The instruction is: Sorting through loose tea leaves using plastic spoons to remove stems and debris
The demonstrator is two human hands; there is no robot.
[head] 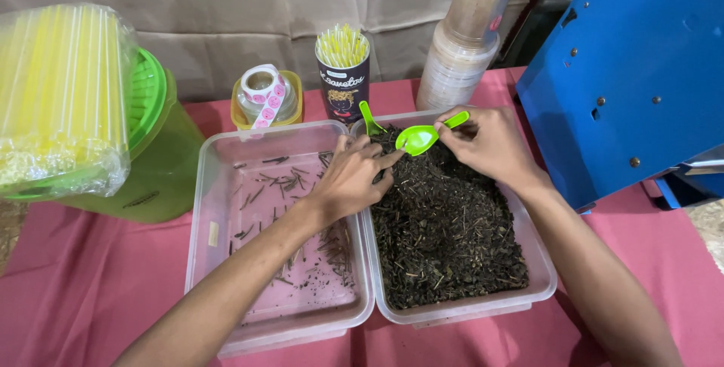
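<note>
Two clear plastic tubs sit side by side on a pink cloth. The right tub (pixel 544 276) is full of dark dried leaves and twigs (pixel 445 231). The left tub (pixel 205 208) holds only scattered twigs (pixel 286 182). My right hand (pixel 490 144) grips the handle of a bright green spoon (pixel 422 138) over the far end of the right tub. My left hand (pixel 351 178) reaches across the tubs' shared edge, its fingertips at the spoon's bowl and the leaves. A second green spoon (pixel 370 119) stands stuck in the leaves at the back.
Wrapped yellow straws (pixel 56 95) lie on a green lidded bin (pixel 162 148) at the left. Behind the tubs stand a sticker roll on a small yellow container (pixel 264 95), a dark cup of straws (pixel 343 73) and stacked clear cups (pixel 464 42). A blue metal machine (pixel 633 73) is at right.
</note>
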